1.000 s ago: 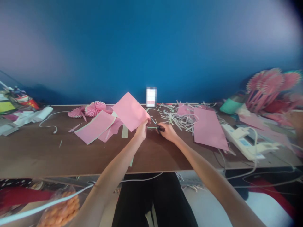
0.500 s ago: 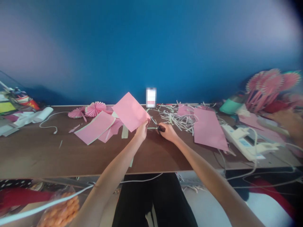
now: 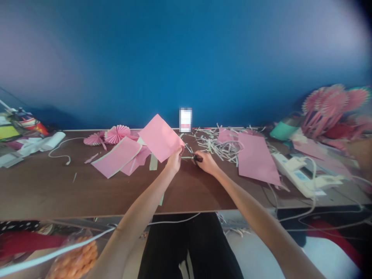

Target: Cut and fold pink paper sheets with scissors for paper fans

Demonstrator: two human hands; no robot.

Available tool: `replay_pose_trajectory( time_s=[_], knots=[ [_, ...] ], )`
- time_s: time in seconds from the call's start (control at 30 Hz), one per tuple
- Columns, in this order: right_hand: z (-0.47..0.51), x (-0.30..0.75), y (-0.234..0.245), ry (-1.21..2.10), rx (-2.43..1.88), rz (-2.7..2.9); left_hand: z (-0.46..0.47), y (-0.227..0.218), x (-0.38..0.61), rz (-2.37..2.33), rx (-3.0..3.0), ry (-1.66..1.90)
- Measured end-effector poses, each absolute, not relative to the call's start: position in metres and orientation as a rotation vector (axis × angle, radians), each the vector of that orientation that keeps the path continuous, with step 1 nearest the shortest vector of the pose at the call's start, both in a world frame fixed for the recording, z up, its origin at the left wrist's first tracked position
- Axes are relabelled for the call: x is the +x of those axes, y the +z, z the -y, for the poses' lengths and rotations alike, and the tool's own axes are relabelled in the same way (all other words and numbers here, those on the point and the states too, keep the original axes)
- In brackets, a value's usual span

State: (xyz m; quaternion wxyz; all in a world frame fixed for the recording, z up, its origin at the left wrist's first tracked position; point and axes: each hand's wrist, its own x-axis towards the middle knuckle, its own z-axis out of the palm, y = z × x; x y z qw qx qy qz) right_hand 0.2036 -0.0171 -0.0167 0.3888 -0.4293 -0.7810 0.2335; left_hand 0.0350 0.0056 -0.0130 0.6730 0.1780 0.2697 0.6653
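My left hand (image 3: 174, 160) is closed on the lower corner of a pink paper sheet (image 3: 159, 136), which it holds tilted up above the brown table (image 3: 58, 190). My right hand (image 3: 205, 162) is closed round the dark handles of a pair of scissors (image 3: 192, 155). The blades point left toward the sheet's edge, close to my left fingers. A thin pale strip hangs at the blades.
More pink sheets (image 3: 117, 156) lie left of my hands, and a large one (image 3: 255, 158) lies right. Folded pink fans (image 3: 115, 133) sit near the back edge. A heap of paper strips (image 3: 221, 145), a white power strip (image 3: 302, 176), cables and a teal bottle (image 3: 283, 129) crowd the right side.
Both hands stay almost still with the sheet and scissors. A blurred hand that showed at the far right edge half a second ago has gone.
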Motion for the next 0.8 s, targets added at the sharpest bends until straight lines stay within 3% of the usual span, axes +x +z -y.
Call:
replay_pose_trajectory(
  time_s=[0.8],
  knots=[
    [0.016,0.203,-0.021,0.745,-1.044,1.928,-0.001,-0.008,0.038,-0.641,0.443,1.504]
  ],
)
